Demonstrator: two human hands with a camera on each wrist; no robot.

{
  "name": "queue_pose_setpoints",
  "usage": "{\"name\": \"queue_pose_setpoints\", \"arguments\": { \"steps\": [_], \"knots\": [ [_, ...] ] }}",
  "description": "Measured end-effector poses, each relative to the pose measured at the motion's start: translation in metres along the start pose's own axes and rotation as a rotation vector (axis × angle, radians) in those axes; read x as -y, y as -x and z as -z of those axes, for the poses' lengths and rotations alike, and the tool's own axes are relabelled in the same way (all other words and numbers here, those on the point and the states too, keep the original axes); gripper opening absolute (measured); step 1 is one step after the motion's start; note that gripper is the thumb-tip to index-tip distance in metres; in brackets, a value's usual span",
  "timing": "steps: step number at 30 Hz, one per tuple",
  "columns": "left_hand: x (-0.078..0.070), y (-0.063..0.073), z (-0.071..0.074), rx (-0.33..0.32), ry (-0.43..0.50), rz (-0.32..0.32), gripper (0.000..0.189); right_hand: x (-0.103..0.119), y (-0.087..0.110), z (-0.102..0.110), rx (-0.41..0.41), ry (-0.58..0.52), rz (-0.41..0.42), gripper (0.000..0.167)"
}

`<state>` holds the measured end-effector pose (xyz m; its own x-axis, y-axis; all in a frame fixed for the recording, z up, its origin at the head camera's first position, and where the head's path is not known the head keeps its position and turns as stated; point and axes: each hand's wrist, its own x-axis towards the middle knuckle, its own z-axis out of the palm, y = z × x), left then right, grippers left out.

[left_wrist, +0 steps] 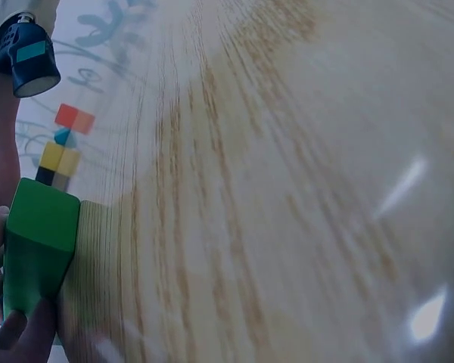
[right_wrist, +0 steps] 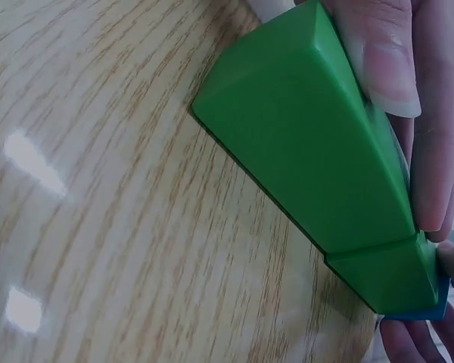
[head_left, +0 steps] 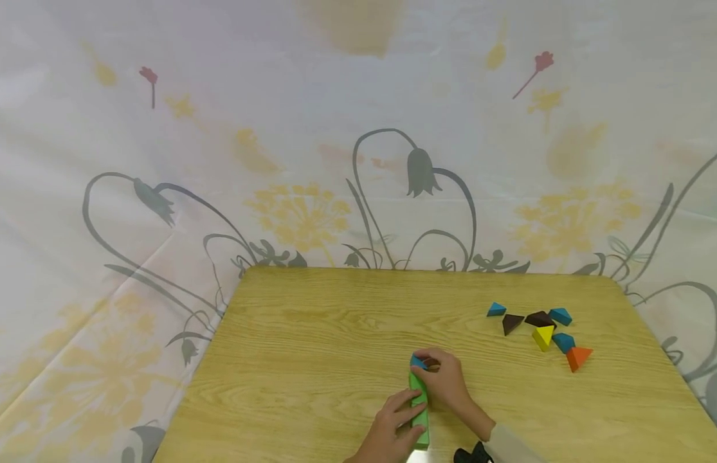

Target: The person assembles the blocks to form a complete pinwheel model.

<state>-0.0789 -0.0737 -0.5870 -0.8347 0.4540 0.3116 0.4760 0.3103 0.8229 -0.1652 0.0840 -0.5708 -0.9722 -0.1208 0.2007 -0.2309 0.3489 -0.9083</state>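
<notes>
A row of green blocks (head_left: pixel 417 386) lies lengthwise near the table's front, its sides slanted and a seam showing in the right wrist view. My left hand (head_left: pixel 388 427) rests on the row from the left, fingers laid across its top. Beyond the far end, my right hand (head_left: pixel 447 379) pinches a small blue block (head_left: pixel 417 362) between thumb and fingers. In the right wrist view this blue block (right_wrist: pixel 424 311) sits against the end of the green row (right_wrist: pixel 303 144); the fingers partly hide it.
Several loose wedge-shaped blocks lie at the right: an orange one (head_left: pixel 577 358), a yellow one (head_left: pixel 543 337), dark brown ones (head_left: pixel 511 323) and blue ones (head_left: pixel 496 309). A black object (head_left: pixel 474 453) shows by the right sleeve (head_left: pixel 511 445). A flower-printed curtain (head_left: pixel 335 128) stands behind the wooden table (head_left: pixel 312 334).
</notes>
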Motion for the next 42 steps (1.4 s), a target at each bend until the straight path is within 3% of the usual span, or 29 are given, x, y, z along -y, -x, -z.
{"name": "queue_pose_setpoints", "arguments": {
  "steps": [8, 16, 30, 36, 42],
  "knots": [
    [0.003, -0.001, -0.002, -0.020, -0.054, -0.050, 0.040, -0.001, 0.002, -0.001, 0.014, 0.002, 0.061, 0.013],
    [0.004, 0.000, -0.002, -0.027, -0.071, -0.040, 0.040, -0.005, 0.003, 0.000, 0.038, 0.020, 0.070, 0.011],
    [0.001, 0.000, 0.000, -0.014, -0.052, -0.031, 0.040, -0.008, -0.001, 0.006, 0.072, 0.087, 0.255, 0.009],
    [0.004, 0.000, 0.000, -0.029, -0.107, -0.067, 0.038, -0.010, -0.001, 0.007, 0.073, 0.085, 0.291, 0.009],
    [0.004, -0.001, 0.000, -0.021, -0.099, -0.064, 0.039, -0.011, 0.000, 0.008, 0.060, 0.065, 0.306, 0.010]
  ]
}}
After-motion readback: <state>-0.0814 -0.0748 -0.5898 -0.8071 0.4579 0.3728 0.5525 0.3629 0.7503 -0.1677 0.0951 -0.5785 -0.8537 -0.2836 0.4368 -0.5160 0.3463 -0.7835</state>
